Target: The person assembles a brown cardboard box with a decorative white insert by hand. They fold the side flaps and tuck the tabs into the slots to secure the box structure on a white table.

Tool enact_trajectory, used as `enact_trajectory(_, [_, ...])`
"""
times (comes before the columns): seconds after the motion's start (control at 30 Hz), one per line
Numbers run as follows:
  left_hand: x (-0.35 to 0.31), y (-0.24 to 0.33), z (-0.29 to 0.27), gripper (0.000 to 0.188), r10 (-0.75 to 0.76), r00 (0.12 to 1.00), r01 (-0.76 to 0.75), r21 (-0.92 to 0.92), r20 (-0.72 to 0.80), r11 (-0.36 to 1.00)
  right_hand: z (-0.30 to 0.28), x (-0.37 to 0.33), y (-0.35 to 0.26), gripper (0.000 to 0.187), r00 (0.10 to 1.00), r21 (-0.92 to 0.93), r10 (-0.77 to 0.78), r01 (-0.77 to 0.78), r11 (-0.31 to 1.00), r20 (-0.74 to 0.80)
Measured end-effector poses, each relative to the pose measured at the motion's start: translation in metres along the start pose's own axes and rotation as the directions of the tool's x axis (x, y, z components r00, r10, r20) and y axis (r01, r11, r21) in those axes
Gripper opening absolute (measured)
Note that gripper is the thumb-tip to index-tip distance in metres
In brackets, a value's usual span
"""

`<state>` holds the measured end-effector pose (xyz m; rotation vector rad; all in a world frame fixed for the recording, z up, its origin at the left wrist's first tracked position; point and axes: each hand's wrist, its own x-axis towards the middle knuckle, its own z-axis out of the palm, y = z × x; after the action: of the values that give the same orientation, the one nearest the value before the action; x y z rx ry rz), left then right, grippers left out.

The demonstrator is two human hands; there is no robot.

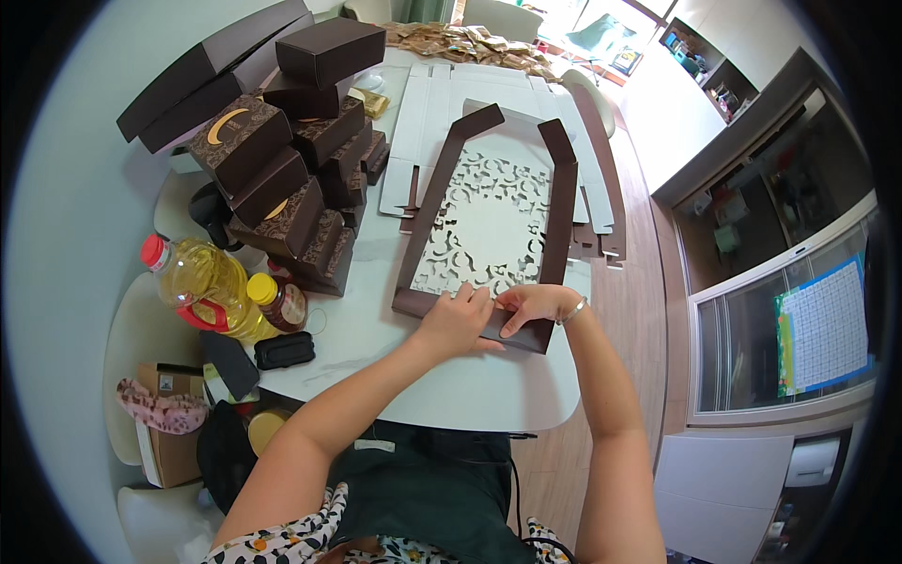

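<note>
A dark brown cardboard box (pixel 561 221), partly folded, lies on the table in front of me. Its side walls stand up, and two flaps at the far end angle inward. The white middle of the box (pixel 493 226) has a lacy pattern of curled shapes around a plain oval. At the near wall, my left hand (pixel 458 321) grips the folded edge with its fingers bent over the top. Close beside it, my right hand (pixel 534 306) holds the same wall, thumb stretched down its outer face. Some fingertips are hidden behind the cardboard.
Finished-looking brown boxes (pixel 252 141) are stacked at the left. Nearer stand an oil bottle (pixel 202 282), a yellow-capped jar (pixel 279 303) and a black case (pixel 285 351). Flat cardboard blanks (pixel 418 117) lie beyond the box, with brown packets (pixel 474 45) at the far end.
</note>
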<state>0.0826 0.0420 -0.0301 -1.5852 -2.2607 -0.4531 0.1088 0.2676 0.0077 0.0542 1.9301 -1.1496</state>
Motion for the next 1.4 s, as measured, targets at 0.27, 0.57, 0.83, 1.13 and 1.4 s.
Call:
enact_trajectory(0.27, [-0.001, -0.002, 0.006, 0.073, 0.011, 1.000, -0.011, 0.000, -0.029, 1.000, -0.004, 0.010, 0.008, 0.030, 0.994, 0.159, -0.081, 0.069, 0.985, 0.068])
enact_trajectory(0.57, [-0.006, -0.002, 0.013, 0.066, 0.077, 0.991, -0.071, 0.057, -0.111, 0.996, 0.000, 0.024, 0.029, 0.025, 0.994, 0.417, -0.089, 0.106, 0.903, -0.059])
enact_trajectory(0.83, [-0.014, -0.002, 0.019, 0.050, 0.086, 0.996, -0.086, -0.006, -0.006, 0.996, 0.043, 0.010, -0.012, 0.019, 0.876, -0.430, -0.133, -0.091, 0.898, -0.463])
enact_trajectory(1.13, [-0.010, 0.001, 0.025, 0.046, 0.065, 0.998, -0.066, -0.024, -0.015, 0.998, 0.137, -0.032, 0.012, 0.015, 0.363, -0.698, -0.645, -0.600, 0.391, -0.673])
enact_trajectory(1.4, [-0.010, 0.002, 0.017, 0.046, 0.046, 0.999, -0.045, -0.045, 0.017, 0.998, 0.118, -0.031, 0.031, 0.011, 0.537, -0.757, -0.554, -0.295, 0.583, -0.636])
